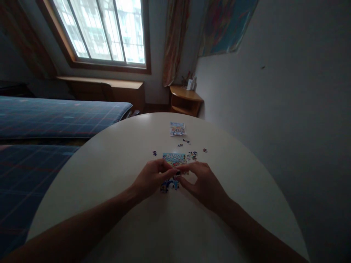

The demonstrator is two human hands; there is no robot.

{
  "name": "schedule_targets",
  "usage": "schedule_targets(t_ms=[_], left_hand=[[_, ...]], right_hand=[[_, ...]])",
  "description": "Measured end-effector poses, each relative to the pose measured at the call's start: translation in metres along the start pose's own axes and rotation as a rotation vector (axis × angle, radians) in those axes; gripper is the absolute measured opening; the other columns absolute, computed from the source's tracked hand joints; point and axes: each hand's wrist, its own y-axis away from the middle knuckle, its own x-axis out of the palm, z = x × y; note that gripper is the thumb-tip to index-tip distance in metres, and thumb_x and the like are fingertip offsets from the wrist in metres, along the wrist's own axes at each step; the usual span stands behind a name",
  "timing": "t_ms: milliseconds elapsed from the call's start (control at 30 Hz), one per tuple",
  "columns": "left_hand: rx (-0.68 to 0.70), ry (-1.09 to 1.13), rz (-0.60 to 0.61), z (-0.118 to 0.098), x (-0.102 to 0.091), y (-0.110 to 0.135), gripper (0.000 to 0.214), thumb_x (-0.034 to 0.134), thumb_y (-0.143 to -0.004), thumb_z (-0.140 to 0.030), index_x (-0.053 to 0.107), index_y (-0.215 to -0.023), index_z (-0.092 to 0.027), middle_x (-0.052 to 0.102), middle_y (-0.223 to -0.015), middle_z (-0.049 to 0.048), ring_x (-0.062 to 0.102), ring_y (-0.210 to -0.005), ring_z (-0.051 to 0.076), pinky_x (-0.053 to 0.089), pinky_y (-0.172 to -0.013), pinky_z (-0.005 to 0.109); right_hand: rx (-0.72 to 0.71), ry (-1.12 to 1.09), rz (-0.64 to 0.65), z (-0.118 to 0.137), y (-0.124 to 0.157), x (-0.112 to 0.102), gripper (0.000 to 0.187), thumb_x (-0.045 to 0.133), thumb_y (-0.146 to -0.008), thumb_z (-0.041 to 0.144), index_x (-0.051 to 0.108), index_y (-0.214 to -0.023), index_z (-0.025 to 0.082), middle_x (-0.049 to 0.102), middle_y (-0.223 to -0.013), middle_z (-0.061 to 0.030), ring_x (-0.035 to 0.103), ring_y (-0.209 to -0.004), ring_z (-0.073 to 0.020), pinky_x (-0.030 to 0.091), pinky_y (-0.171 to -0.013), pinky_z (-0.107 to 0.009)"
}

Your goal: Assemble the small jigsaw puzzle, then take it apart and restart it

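A small, colourful, partly assembled jigsaw puzzle point(173, 159) lies on the round white table point(115, 171). My left hand point(152, 178) and my right hand point(201, 182) meet over its middle, fingers curled and pinched together on the puzzle. Between the fingertips a dark puzzle piece point(178, 172) shows. The lower part of the puzzle point(168, 185) peeks out below my hands. Loose puzzle pieces point(192, 155) lie scattered just beyond, to the right.
A small printed picture card point(177, 129) lies farther back on the table. One loose piece point(154, 153) sits left of the puzzle. A bed with a blue plaid cover point(55, 115) is at the left, a wooden corner shelf point(185, 99) behind, a wall to the right.
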Motion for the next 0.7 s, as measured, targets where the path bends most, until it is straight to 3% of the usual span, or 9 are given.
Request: schedule_targets(t_ms=[100, 233, 333, 433, 533, 700], left_hand=[[0.042, -0.103, 0.015, -0.004, -0.004, 0.003, 0.031, 0.068, -0.082, -0.047, 0.065, -0.076, -0.016, 0.07, -0.07, 0.0024, 0.063, -0.064, 0.015, 0.047, -0.058, 0.024], [0.148, -0.389, 0.096, -0.011, -0.017, 0.006, 0.021, 0.066, -0.087, -0.038, 0.069, -0.078, -0.019, 0.072, -0.075, 0.0017, 0.064, -0.068, 0.016, 0.049, -0.064, 0.027], [0.406, -0.585, 0.104, -0.011, -0.03, 0.005, 0.013, 0.066, -0.088, -0.031, 0.069, -0.098, -0.022, 0.073, -0.104, 0.0049, 0.065, -0.099, 0.022, 0.05, -0.092, 0.037], [0.585, -0.68, 0.281, -0.006, -0.04, 0.001, 0.036, 0.071, -0.086, -0.028, 0.063, -0.121, -0.025, 0.062, -0.132, 0.007, 0.055, -0.123, 0.024, 0.043, -0.106, 0.043], [0.605, -0.683, 0.403, 0.0, -0.043, -0.002, 0.044, 0.074, -0.083, -0.026, 0.061, -0.125, -0.026, 0.059, -0.137, 0.0068, 0.052, -0.128, 0.025, 0.043, -0.108, 0.042], [0.602, -0.68, 0.457, 0.003, -0.041, -0.002, 0.048, 0.075, -0.08, -0.023, 0.061, -0.126, -0.027, 0.061, -0.132, 0.0061, 0.055, -0.123, 0.024, 0.044, -0.108, 0.042]], right_hand=[[0.069, -0.114, 0.046, 0.006, 0.002, -0.001, 0.012, 0.067, -0.087, 0.03, 0.075, -0.094, 0.024, 0.076, -0.084, -0.0026, 0.069, -0.078, -0.0181, 0.05, -0.082, -0.034], [0.193, -0.232, 0.228, 0.004, 0.003, -0.009, 0.014, 0.063, -0.09, 0.029, 0.076, -0.09, 0.023, 0.076, -0.082, -0.0008, 0.068, -0.074, -0.016, 0.05, -0.072, -0.028], [0.219, -0.218, 0.351, 0.005, 0.007, -0.01, 0.012, 0.065, -0.087, 0.025, 0.076, -0.085, 0.022, 0.074, -0.08, -0.0008, 0.066, -0.071, -0.0147, 0.048, -0.067, -0.025], [0.246, -0.186, 0.409, 0.006, 0.011, -0.007, 0.01, 0.066, -0.082, 0.02, 0.075, -0.079, 0.021, 0.072, -0.072, 0.0008, 0.062, -0.062, -0.0123, 0.044, -0.06, -0.023], [0.284, -0.167, 0.403, 0.006, 0.012, -0.003, 0.01, 0.064, -0.081, 0.017, 0.074, -0.078, 0.021, 0.07, -0.068, 0.0015, 0.06, -0.058, -0.011, 0.042, -0.057, -0.022], [0.257, -0.121, 0.365, 0.007, 0.01, -0.003, 0.009, 0.065, -0.079, 0.016, 0.072, -0.078, 0.021, 0.069, -0.069, 0.001, 0.059, -0.059, -0.0114, 0.041, -0.056, -0.022]])
